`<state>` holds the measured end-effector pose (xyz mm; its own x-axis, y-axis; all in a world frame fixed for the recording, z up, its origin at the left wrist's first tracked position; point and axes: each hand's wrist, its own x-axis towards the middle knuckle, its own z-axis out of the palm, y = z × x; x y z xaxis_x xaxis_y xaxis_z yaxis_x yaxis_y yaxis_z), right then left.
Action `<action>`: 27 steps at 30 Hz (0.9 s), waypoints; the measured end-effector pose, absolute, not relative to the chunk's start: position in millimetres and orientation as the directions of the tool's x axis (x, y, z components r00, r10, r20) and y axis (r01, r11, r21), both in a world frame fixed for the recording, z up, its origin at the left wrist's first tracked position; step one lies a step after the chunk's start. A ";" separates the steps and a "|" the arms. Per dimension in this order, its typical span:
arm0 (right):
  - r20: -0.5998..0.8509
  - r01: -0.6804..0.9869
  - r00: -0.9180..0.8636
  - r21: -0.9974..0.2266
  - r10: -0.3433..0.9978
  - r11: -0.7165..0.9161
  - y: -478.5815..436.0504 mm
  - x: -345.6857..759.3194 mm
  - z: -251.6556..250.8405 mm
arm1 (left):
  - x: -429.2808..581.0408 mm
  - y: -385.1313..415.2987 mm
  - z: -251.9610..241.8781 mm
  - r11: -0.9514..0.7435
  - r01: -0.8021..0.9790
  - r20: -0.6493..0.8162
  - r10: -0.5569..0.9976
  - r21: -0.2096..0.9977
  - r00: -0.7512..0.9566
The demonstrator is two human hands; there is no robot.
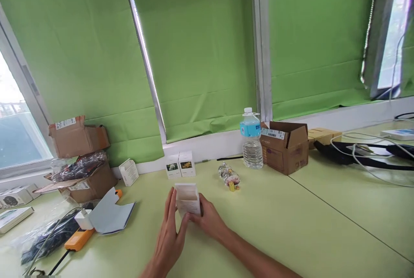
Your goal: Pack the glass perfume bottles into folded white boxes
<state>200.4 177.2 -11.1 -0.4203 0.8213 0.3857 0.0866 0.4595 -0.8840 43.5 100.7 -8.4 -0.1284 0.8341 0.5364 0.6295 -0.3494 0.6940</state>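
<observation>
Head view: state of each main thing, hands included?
Left hand, holding the small box
Right hand, gripping the small box
Small box, held; open or shut unclear
Bottle, upright, capped
Brown box by the bottle, open
Two white boxes, upright, side by side
Folded paper, partly open
Blinds, lowered

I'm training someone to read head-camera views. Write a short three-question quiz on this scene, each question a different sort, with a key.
1. What do the left hand and right hand hold between them?
A. a charging cable
B. a white carton
C. a roll of tape

2. True or false: the water bottle stands to the left of the open brown cardboard box.

3. Fill the gap: the label around the water bottle is mainly ____ in colour.

Key
1. B
2. True
3. Blue
</observation>
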 end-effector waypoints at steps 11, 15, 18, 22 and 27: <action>0.280 -0.106 -0.595 -0.956 0.753 0.272 195.3 208.7 -20.8 | -43.6 132.6 6.4 -0.192 0.690 0.553 0.756 0.698 -0.350; 0.268 -0.145 -0.651 -0.962 0.710 0.230 194.4 210.9 -16.3 | -72.9 135.8 3.1 -0.134 0.765 0.583 0.732 0.630 -0.352; 0.290 -0.176 -0.551 -0.957 0.782 0.231 194.6 213.5 -15.2 | -83.6 132.8 4.9 -0.096 0.837 0.635 0.698 0.539 -0.329; 0.290 -0.158 -0.316 -0.955 0.903 0.251 200.4 218.8 -18.6 | -102.0 124.9 15.3 -0.008 0.905 0.703 0.632 0.426 -0.325; 0.259 -0.114 -0.164 -0.964 0.952 0.242 203.3 222.9 -24.9 | -137.5 107.8 29.0 0.167 0.924 0.755 0.535 0.344 -0.378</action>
<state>222.9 203.3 -24.9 -0.1638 0.9520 0.2588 -0.1135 0.2424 -0.9635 -137.5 107.8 29.0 -0.3785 0.5354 0.7551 0.9238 0.1672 0.3445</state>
